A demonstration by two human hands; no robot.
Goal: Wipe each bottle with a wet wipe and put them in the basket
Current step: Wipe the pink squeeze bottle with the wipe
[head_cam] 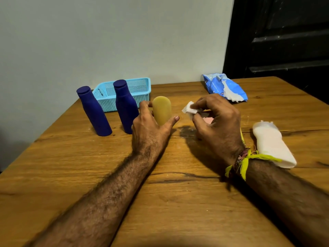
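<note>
Head view shows my left hand [151,122] gripping the light, smooth, probably slippery yellow bottle [162,110] low around its body while my right hand [215,120] pinches the limp wet wipe [189,107].

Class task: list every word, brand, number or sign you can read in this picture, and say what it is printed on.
None can be read.
Wet wipe packet: white print and a small dark logo, too small and blurred to read.
Bottles, basket: no visible text.
</note>
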